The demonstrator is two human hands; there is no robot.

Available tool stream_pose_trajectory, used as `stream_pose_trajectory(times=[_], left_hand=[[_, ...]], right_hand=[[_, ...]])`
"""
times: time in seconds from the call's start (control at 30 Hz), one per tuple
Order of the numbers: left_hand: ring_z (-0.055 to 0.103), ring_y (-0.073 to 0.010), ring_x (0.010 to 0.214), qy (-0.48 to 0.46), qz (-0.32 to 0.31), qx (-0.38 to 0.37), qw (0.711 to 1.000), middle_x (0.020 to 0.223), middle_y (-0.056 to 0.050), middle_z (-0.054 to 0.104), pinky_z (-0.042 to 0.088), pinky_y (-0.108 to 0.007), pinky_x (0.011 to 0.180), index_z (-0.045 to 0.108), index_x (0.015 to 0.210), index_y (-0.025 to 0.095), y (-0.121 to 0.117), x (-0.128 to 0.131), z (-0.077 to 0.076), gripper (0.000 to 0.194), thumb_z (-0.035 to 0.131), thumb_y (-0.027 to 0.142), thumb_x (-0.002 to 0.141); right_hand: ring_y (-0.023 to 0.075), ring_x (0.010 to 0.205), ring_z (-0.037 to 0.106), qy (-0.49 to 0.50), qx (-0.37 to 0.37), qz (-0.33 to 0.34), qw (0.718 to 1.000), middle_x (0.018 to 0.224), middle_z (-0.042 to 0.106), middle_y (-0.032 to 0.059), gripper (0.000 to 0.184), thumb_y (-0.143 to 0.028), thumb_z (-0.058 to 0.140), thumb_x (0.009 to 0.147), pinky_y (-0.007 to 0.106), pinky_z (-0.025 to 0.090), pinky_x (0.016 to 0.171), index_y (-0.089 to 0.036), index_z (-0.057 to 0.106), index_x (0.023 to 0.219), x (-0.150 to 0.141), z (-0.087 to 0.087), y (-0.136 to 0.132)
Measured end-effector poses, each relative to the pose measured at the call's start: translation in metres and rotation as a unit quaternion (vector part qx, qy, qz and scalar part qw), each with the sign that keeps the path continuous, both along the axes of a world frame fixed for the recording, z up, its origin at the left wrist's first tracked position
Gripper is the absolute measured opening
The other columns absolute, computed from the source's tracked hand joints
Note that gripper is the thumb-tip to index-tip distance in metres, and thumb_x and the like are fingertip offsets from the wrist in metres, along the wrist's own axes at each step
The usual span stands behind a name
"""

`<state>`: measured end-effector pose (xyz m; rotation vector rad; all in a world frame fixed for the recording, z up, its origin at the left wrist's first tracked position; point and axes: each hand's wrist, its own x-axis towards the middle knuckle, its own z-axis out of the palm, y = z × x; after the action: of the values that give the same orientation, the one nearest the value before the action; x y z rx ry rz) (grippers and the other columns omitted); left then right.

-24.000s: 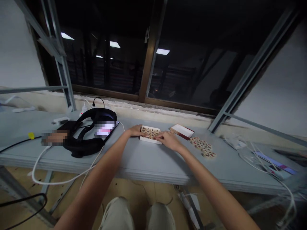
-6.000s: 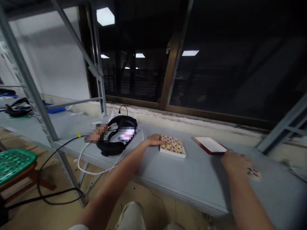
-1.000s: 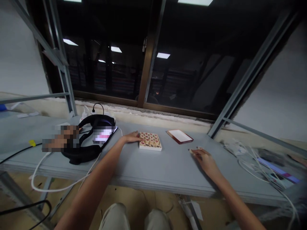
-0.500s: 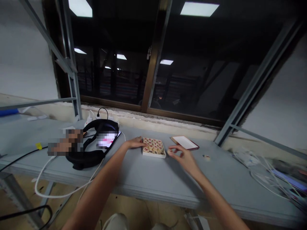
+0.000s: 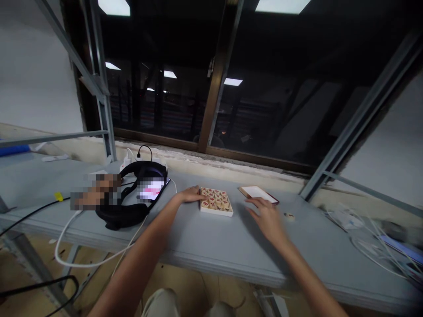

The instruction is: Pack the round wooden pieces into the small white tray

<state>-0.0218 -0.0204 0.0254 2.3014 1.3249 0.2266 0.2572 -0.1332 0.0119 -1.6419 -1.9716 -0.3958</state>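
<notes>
Left fingers (image 5: 192, 194) touch white box (image 5: 216, 212); pale round pieces (image 5: 215, 200); red markings

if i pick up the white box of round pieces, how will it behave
The white box looks stiff, its walls straight. Packed with round pieces, it is probably heavy for its size; uncovered, it could spill if tipped.

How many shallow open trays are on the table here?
2. One, a white tray, holds round pieces, with the left hand at its left edge; the other, a red-edged tray, lies beyond the right hand, partly hidden.
</notes>
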Motion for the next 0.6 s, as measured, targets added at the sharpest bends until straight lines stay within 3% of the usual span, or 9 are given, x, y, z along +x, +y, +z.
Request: stream_pose_trajectory(times=[0.07, 0.1, 0.17, 0.27, 0.43, 0.53, 0.6], left_hand=[[0.048, -0.0323, 0.122, 0.013, 0.015, -0.004, 1.0, 0.136, -0.02, 0.047, 0.039, -0.034, 0.095, 0.045, 0.127, 0.01, -0.001, 0.001, 0.001, 0.081, 0.045, 0.071, 0.072], [0.045, -0.0329, 0.124, 0.017, 0.022, -0.004, 1.0, 0.138, -0.02, 0.045, 0.038, -0.034, 0.097, 0.043, 0.129, 0.01, -0.002, 0.002, 0.0, 0.084, 0.046, 0.071, 0.072], [0.042, -0.0333, 0.128, 0.019, 0.026, -0.004, 0.999, 0.141, -0.021, 0.041, 0.036, -0.035, 0.1, 0.042, 0.131, 0.009, -0.003, 0.003, -0.001, 0.086, 0.048, 0.07, 0.071], [0.04, -0.0324, 0.129, 0.011, 0.02, -0.009, 1.0, 0.142, -0.02, 0.039, 0.035, -0.034, 0.101, 0.041, 0.132, 0.009, -0.005, 0.004, -0.001, 0.085, 0.05, 0.068, 0.073], [0.039, -0.0323, 0.129, 0.021, 0.017, -0.018, 0.999, 0.143, -0.022, 0.037, 0.035, -0.034, 0.102, 0.039, 0.133, 0.003, -0.01, 0.004, 0.001, 0.085, 0.047, 0.066, 0.076], [0.036, -0.031, 0.131, 0.035, 0.02, -0.018, 0.999, 0.145, -0.021, 0.034, 0.034, -0.034, 0.102, 0.036, 0.135, 0.005, -0.011, 0.003, 0.0, 0.085, 0.046, 0.066, 0.077], [0.035, -0.03, 0.132, 0.037, 0.019, -0.011, 0.999, 0.146, -0.02, 0.033, 0.033, -0.033, 0.103, 0.035, 0.137, 0.007, -0.009, 0.003, -0.002, 0.085, 0.046, 0.066, 0.077]], right_hand=[[0.036, 0.101, 0.055, -0.025, -0.006, -0.093, 0.995, 0.111, 0.062, 0.0163, 0.032, -0.032, 0.054, 0.078, 0.049, 0.045, 0.08, -0.017, 0.066, 0.103, 0.042, -0.012, -0.007], [0.0354, 0.097, 0.057, -0.017, -0.025, -0.098, 0.995, 0.105, 0.064, 0.0165, 0.032, -0.034, 0.053, 0.076, 0.048, 0.046, 0.079, -0.017, 0.067, 0.099, 0.062, -0.02, -0.008], [0.0298, 0.087, 0.062, 0.03, -0.085, -0.024, 0.996, 0.09, 0.068, 0.0133, 0.029, -0.037, 0.05, 0.075, 0.042, 0.048, 0.08, -0.019, 0.069, 0.086, 0.093, -0.036, -0.007], [0.0274, 0.076, 0.063, 0.105, -0.107, 0.02, 0.989, 0.084, 0.069, 0.0115, 0.033, -0.046, 0.048, 0.071, 0.04, 0.05, 0.072, -0.021, 0.069, 0.078, 0.114, -0.053, 0.005], [0.0236, 0.065, 0.061, 0.163, -0.113, 0.065, 0.978, 0.091, 0.068, 0.0126, 0.047, -0.054, 0.056, 0.063, 0.038, 0.051, 0.066, -0.019, 0.068, 0.093, 0.086, -0.052, 0.018], [0.0228, 0.072, 0.061, 0.165, -0.156, 0.123, 0.966, 0.097, 0.067, 0.0108, 0.045, -0.053, 0.055, 0.068, 0.038, 0.05, 0.073, -0.02, 0.07, 0.095, 0.061, -0.043, 0.016], [0.0236, 0.074, 0.061, 0.163, -0.17, 0.127, 0.963, 0.094, 0.068, 0.0099, 0.045, -0.055, 0.056, 0.068, 0.037, 0.049, 0.073, -0.02, 0.071, 0.092, 0.048, -0.037, 0.014]])
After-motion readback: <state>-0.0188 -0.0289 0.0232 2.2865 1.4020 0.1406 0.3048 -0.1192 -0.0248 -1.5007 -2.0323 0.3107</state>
